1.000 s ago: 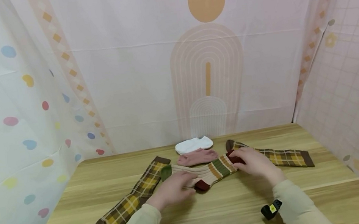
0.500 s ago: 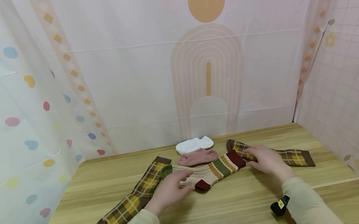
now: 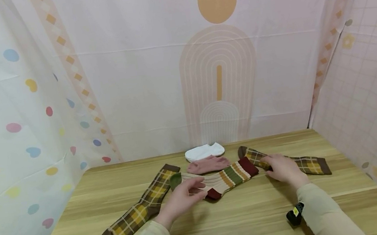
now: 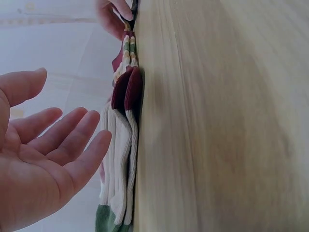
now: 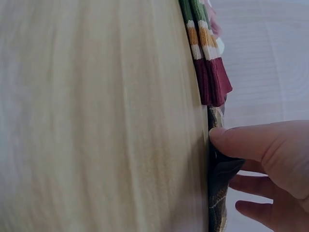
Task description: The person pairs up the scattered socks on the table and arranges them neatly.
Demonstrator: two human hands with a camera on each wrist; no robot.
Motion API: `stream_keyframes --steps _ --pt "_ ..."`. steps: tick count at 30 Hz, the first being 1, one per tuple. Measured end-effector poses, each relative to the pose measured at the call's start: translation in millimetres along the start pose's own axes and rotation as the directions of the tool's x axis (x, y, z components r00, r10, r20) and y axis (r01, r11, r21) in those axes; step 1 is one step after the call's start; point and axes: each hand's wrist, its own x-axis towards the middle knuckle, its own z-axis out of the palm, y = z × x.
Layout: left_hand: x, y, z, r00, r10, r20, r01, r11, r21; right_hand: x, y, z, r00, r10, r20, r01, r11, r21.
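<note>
Two plaid socks lie apart: the left plaid sock (image 3: pixel 130 218) slants across the table, the right plaid sock (image 3: pixel 312 165) lies farther right. Between them is a stacked pair of cream striped socks (image 3: pixel 232 175), with maroon cuffs and heels and green toes. My left hand (image 3: pixel 182 198) hovers in front of this pair, fingers spread and palm bare in the left wrist view. Over the middle of the right plaid sock is my right hand (image 3: pixel 284 168). In the right wrist view its thumb touches or nearly touches the sock by the dark heel (image 5: pixel 226 166); the index fingertip is hidden.
A pink ankle sock (image 3: pixel 207 164) lies just behind the striped pair, and a white no-show sock (image 3: pixel 204 152) lies behind that. The wooden table (image 3: pixel 225 224) ends at a patterned cloth backdrop (image 3: pixel 142 100), with cloth on both sides.
My right hand has left the striped pair's maroon cuff and moved right to the right plaid sock. My left hand stays near the striped socks, shifting only slightly. The socks lie as before.
</note>
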Motion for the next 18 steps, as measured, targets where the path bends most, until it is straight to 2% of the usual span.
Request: stream_keyframes --steps 7,18 --pt "5.1 -2.3 9.8 1.0 -0.007 0.012 0.008 0.995 -0.103 -1.0 0.6 -0.4 1.0 0.019 0.005 -0.018 1.0 -0.016" --pt "11.4 0.5 24.9 1.0 0.003 0.021 -0.001 0.995 -0.103 -7.0 14.7 -5.7 0.999 0.043 0.024 -0.043 0.999 0.017"
